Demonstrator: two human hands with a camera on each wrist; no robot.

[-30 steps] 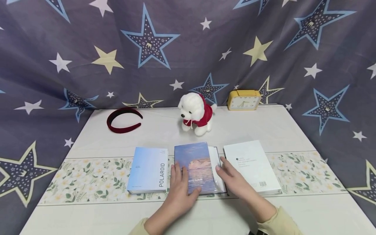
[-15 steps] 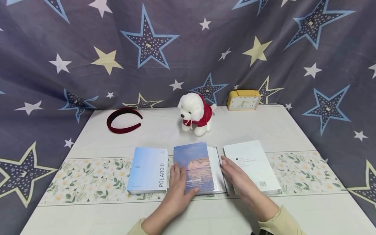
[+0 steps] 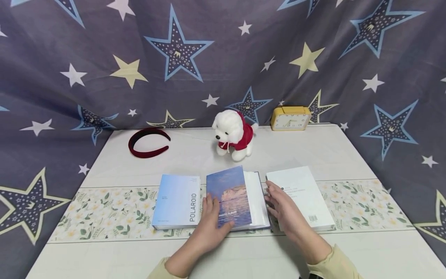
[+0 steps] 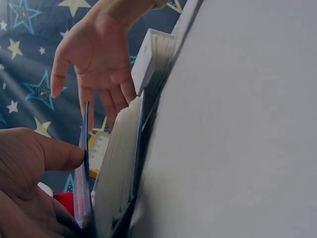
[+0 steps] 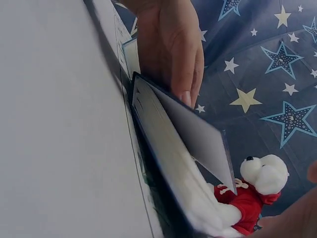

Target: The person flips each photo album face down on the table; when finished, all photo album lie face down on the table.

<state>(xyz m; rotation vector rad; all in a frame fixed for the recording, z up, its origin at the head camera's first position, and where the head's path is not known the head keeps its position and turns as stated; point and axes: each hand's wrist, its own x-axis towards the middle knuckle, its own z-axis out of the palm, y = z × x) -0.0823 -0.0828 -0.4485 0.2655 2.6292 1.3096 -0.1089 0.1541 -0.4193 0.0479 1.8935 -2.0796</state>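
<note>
Photo album [image 3: 237, 197], lettered "PHOTO ALBUM": left fingers [image 3: 209, 207] rest extended on its cover [image 3: 228, 184], right fingers [image 3: 277, 192] apart nearby; "POLAROID" book [image 3: 175, 199] alongside.

Headband [image 3: 147, 154], plush dog [image 3: 231, 135], perhaps inverted clock [image 3: 291, 119]

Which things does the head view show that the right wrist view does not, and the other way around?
Only the head view shows the clock, the headband and the picture on the album's front cover. Only the right wrist view shows the pale inner side of that raised cover.

Both show the toy dog, the album's pages, the starry curtain, the left hand and the right hand.
</note>
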